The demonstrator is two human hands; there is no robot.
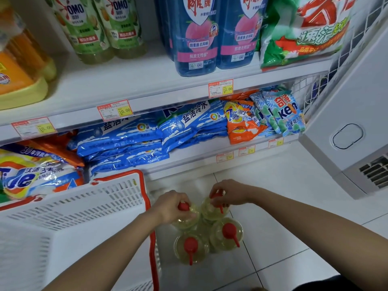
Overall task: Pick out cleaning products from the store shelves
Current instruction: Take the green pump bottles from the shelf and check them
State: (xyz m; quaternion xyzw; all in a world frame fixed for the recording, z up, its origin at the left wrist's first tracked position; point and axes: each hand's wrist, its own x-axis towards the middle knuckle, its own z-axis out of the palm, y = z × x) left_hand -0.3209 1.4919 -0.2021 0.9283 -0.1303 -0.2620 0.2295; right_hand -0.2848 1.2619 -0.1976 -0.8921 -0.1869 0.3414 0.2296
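1. Four clear, round bottles of pale yellow-green liquid are standing in a tight cluster on the floor (294,227), each topped by a red pump cap: the back-left bottle (186,222), the back-right bottle (211,212), the front-left bottle (191,248) and the front-right bottle (226,236).
2. The left hand (174,206) is curling its fingers round the red cap of the back-left bottle, gripping it from above.
3. The right hand (230,192) is pinching the red cap of the back-right bottle with bent fingers; the two front bottles are standing untouched.
4. A white basket (84,206) is sitting just left of the bottles, its slotted plastic wall edged by a red rim (147,196); what it is holding cannot be made out.
5. The floor is showing glossy white tiles with thin dark joints, and a white appliance (346,122) with a vent grille is standing at the right.
6. The white shelves (126,80) behind are carrying tall blue bottles (197,34), green-labelled bottles (94,28) and a crinkled green bag (304,32) above, with glossy blue bags (126,139) and orange bags (241,122) lying stacked below; paper price tags (220,88) are hanging on the shelf edges.
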